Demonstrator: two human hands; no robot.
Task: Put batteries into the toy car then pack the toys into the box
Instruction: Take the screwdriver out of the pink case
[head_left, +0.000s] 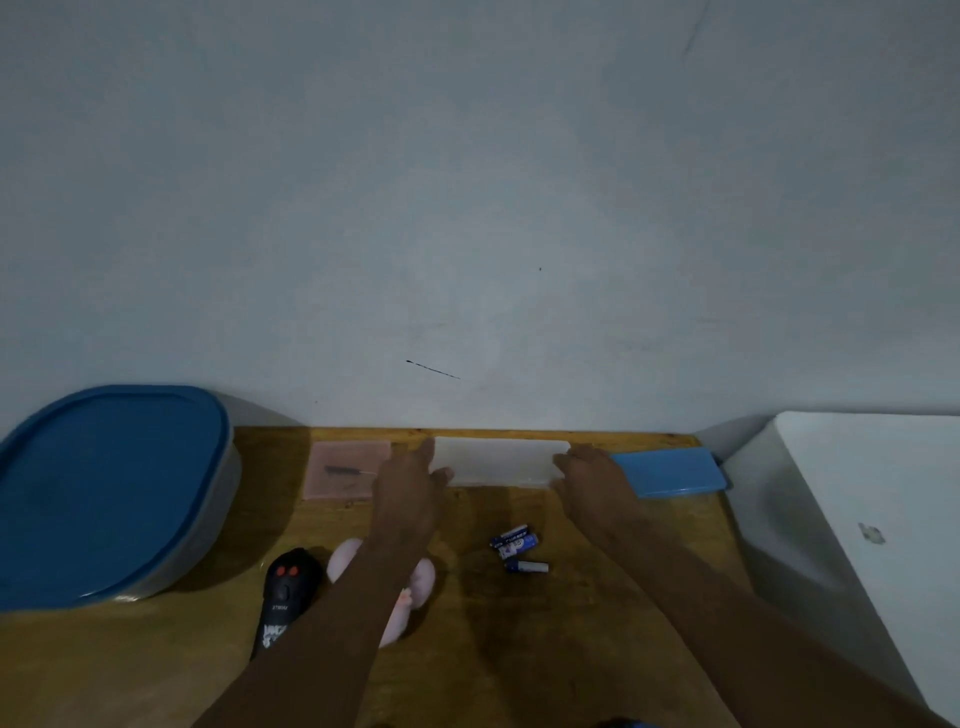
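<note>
A white translucent box lies at the back of the wooden table, against the wall. My left hand holds its left end, thumb on the front edge and fingers reaching over the top. My right hand grips its right end. Several blue batteries lie on the wood between my forearms. A black remote control with red buttons lies at the lower left. Beside it sits a pink soft toy, partly hidden under my left forearm. No toy car shows.
A large grey tub with a blue lid fills the left side. A pink lid with a small dark tool on it lies left of the box, a blue lid to its right. A white appliance borders the table's right edge.
</note>
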